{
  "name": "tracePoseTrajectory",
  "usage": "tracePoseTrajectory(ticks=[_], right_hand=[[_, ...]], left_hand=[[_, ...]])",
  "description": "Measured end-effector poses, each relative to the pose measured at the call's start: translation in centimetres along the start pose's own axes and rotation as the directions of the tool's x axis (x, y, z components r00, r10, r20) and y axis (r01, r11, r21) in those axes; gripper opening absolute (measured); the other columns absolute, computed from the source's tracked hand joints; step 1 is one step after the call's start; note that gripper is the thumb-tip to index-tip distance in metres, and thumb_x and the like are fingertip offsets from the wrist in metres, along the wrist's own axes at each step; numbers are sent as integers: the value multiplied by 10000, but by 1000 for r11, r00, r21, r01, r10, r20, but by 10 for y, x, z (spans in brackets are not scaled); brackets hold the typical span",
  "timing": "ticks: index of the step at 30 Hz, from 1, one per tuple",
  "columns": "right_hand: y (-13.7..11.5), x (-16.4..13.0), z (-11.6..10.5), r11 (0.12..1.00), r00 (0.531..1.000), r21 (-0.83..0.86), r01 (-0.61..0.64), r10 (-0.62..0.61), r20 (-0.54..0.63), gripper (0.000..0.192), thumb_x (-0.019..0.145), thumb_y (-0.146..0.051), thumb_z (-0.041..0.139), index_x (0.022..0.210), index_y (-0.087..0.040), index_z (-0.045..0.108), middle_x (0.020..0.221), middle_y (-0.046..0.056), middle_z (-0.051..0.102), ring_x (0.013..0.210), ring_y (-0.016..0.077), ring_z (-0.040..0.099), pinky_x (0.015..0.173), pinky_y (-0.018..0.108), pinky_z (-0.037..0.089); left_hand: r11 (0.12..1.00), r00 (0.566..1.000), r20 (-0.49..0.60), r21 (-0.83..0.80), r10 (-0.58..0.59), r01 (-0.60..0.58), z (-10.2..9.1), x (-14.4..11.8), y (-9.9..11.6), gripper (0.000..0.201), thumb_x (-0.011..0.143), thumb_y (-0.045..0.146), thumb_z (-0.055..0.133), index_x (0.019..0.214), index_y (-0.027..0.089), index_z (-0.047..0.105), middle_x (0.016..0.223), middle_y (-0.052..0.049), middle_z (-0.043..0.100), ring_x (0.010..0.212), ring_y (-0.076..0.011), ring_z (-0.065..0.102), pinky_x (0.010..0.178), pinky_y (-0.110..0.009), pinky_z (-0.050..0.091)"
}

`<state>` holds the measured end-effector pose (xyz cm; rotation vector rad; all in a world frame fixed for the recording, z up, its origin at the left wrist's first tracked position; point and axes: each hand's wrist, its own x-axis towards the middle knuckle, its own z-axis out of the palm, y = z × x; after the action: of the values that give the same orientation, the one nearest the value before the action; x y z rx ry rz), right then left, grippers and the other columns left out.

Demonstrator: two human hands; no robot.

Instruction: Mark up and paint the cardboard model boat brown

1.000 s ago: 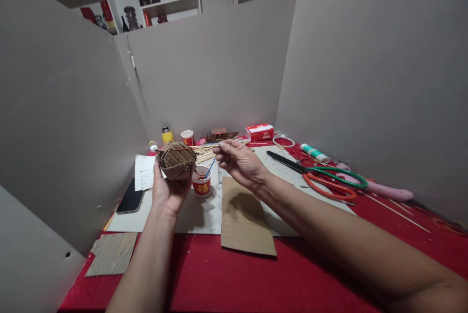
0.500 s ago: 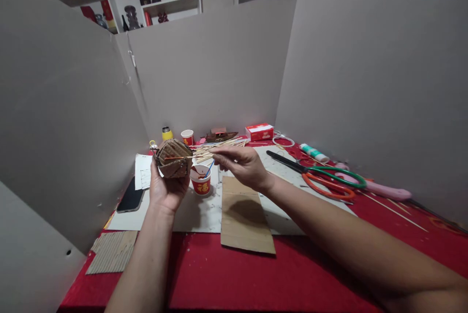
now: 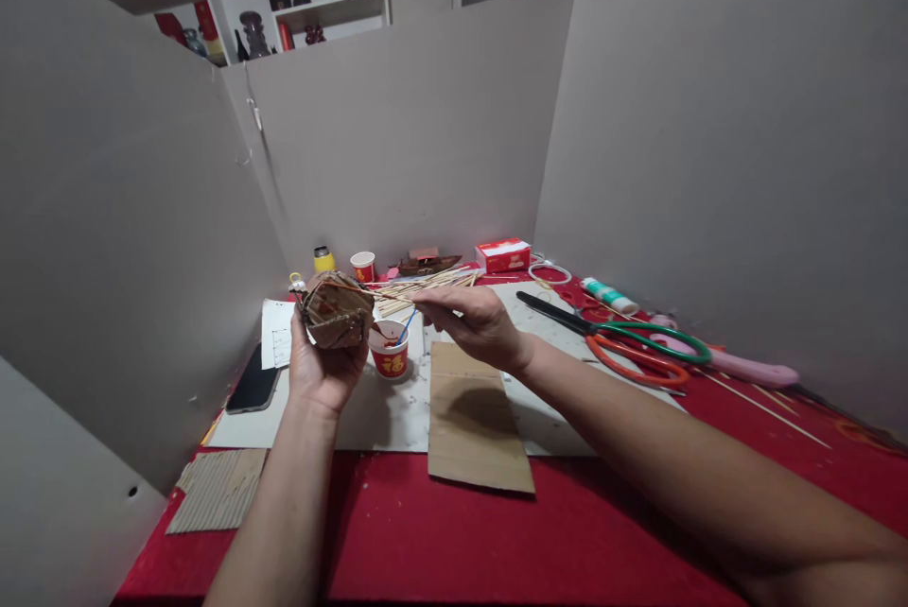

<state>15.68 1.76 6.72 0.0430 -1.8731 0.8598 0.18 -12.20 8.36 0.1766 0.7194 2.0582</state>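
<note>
My left hand [image 3: 323, 371] holds up a small brown corrugated-cardboard model [image 3: 336, 309] above the table. My right hand [image 3: 474, 323] pinches a thin stick [image 3: 379, 295] whose far end rests on the top of the model. Just below and between the hands stands a red paper cup [image 3: 391, 354] with a blue-handled tool in it. A flat cardboard sheet [image 3: 474, 423] lies on the white mat [image 3: 383, 418] under my right forearm.
A pile of bamboo skewers [image 3: 426, 286], a second red cup [image 3: 363, 266] and a yellow bottle [image 3: 324, 259] sit at the back. Scissors [image 3: 624, 342], a glue tube [image 3: 610, 296] and a pink tool [image 3: 744, 367] lie right. A phone [image 3: 253, 383] and corrugated sheet [image 3: 217, 489] lie left. Grey partitions enclose the table.
My right hand has dropped a little and turned palm down, drawing the stick across the model's top. The model has tilted slightly in my left hand.
</note>
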Motion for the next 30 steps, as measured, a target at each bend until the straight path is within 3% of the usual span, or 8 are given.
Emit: tracePoseTrajectory(ticks=[5,8,12,16,22,27,30], right_hand=[[4,0,-5,991,994,-85,101,-97,51,199,853,-168,664,969,-266,793,824,8,775,690,123,713,722,279,612],[9,1,-8,964,974,-140,224,-219,53,195,874,-158,646,1004,-218,778,831,22,781,667,120,717,709,279,622],[13,2,-8,879,913,-249,407,-400,81,228,931,-138,585,1100,-184,731,876,42,789,690,118,734,701,267,634],[16,2,-7,785,839,-295,544,-518,169,216,942,-151,594,1124,-184,705,971,65,795,838,145,767,741,260,646],[19,2,-12,758,833,-363,542,-543,108,222,926,-121,615,1121,-198,688,972,53,797,883,145,768,764,247,646],[17,3,-11,671,774,-396,627,-596,215,191,955,-155,584,1118,-196,673,918,47,796,812,138,769,687,249,645],[17,3,-13,687,786,-410,601,-600,148,222,941,-133,600,1140,-208,663,939,51,796,838,140,767,696,254,642]], left_hand=[[1000,1000,0,-2,9,-9,1,-1,0,440,930,523,508,1069,140,673,808,-99,725,671,-205,702,554,-286,595],[1000,1000,12,3,-4,4,1,-2,1,440,936,534,490,1036,146,673,815,-96,731,649,-202,701,520,-278,585],[1000,1000,21,3,-14,14,0,-1,2,451,949,534,457,1027,144,669,822,-102,736,645,-205,705,511,-281,583],[1000,1000,7,-4,-21,21,-1,-1,3,452,950,537,451,1011,144,666,781,-98,727,629,-204,702,498,-278,579],[1000,1000,-7,6,-18,18,0,-3,4,454,949,540,452,1013,144,664,786,-101,731,617,-204,700,482,-278,576],[1000,1000,1,2,-16,16,0,-3,6,479,953,553,428,1007,141,665,761,-103,722,608,-206,693,477,-277,572],[1000,1000,-3,1,-24,24,0,-3,7,499,946,571,424,1014,139,664,772,-111,720,611,-211,692,459,-273,561]])
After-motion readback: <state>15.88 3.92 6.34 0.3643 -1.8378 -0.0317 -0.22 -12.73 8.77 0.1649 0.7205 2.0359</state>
